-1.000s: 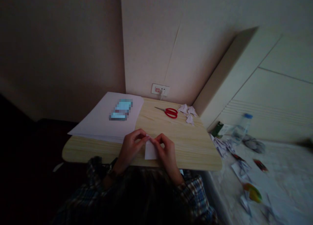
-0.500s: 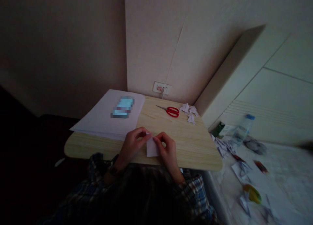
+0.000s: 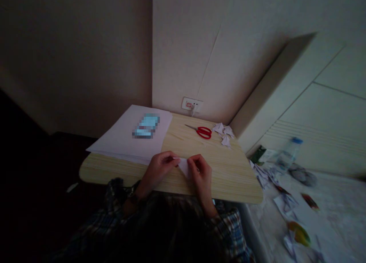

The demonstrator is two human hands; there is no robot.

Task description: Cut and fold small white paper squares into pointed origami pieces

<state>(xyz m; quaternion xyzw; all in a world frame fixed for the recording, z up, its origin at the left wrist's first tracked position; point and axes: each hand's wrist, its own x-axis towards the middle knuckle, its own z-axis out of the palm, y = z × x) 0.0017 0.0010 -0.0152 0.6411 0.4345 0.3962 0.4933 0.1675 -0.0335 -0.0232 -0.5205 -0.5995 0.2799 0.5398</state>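
Between my two hands, above the front part of the small wooden table point(image 3: 228, 179), is a small piece of white paper point(image 3: 184, 166), which looks folded to a slanted edge. My left hand point(image 3: 162, 165) pinches its left corner between thumb and fingers. On the other side my right hand point(image 3: 201, 171) grips the paper's right part, and its fingers hide some of it. Beyond the hands lie red-handled scissors point(image 3: 204, 132), closed, with the points toward the left. Several small folded paper pieces point(image 3: 219, 128) sit at the table's back right corner.
Large white paper sheets point(image 3: 114, 141) cover the table's left side, with a blurred-out phone point(image 3: 147, 125) on top. A wall socket point(image 3: 192, 104) with a plug is behind. To the right, a bed point(image 3: 337, 202) holds a plastic bottle point(image 3: 289, 154) and scattered folded papers point(image 3: 264, 175).
The paper, earlier hanging as an upright rectangle, now shows a slanted, triangular shape. My right hand has shifted slightly right, away from the left. The whole view has moved a little.
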